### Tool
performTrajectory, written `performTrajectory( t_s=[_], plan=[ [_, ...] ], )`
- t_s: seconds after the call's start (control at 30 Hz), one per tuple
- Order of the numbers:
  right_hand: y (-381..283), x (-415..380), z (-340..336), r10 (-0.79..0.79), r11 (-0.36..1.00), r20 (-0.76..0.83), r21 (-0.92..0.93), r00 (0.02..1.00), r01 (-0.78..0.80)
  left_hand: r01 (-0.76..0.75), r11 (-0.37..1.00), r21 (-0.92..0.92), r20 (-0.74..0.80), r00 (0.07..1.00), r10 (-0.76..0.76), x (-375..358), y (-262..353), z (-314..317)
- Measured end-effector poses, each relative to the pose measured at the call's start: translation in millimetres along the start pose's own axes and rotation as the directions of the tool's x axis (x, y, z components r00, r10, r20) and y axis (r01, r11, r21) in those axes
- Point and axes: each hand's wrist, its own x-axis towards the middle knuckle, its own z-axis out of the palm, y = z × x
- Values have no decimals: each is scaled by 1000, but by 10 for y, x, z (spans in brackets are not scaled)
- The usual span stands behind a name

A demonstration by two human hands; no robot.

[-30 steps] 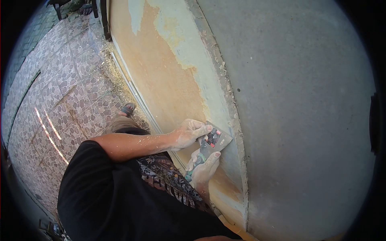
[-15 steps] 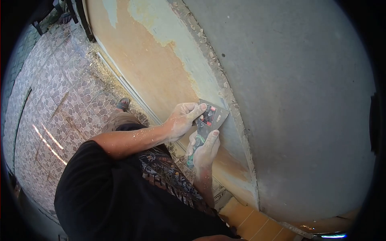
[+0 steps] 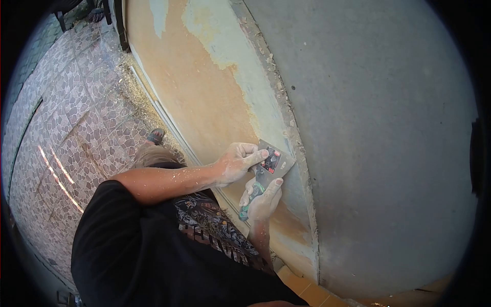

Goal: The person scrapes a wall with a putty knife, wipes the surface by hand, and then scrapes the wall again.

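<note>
A scraper (image 3: pixel 281 162) with a wide metal blade, a red-and-black label and a green-and-black handle is held between my two hands, in front of the wall. My left hand (image 3: pixel 239 162) is closed on the blade's left edge, its thumb over the label. Below it, my right hand (image 3: pixel 264 200) wraps round the handle, the thumb lying up toward the blade. Both hands are coated in pale dust. The blade's right corner overlaps the rough ledge strip (image 3: pixel 293 137) in this view.
The wall (image 3: pixel 199 77) carries patchy peach and pale-green paint. Beyond the crumb-strewn strip stretches a broad grey surface (image 3: pixel 378 143). Shavings (image 3: pixel 134 94) lie along the wall's foot on the stone-patterned floor (image 3: pixel 76 133). A sandalled foot (image 3: pixel 156 135) stands there; dark furniture legs (image 3: pixel 120 28) rise at upper left.
The view has shifted slightly, so wall, scraper and hands sit lower in it. Both hands keep the same grip on the scraper.
</note>
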Motion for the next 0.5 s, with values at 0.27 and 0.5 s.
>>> performTrajectory(
  t_s=[0.27,0.5],
  plan=[
    [-37,73,161,33,999,9,0,999,-33,-57,998,-35,-2,998,57,47,132,-98],
    [-135,291,380,-29,999,110,-37,994,34,-196,974,-118,-137,974,180,8,512,-15]
  ],
)
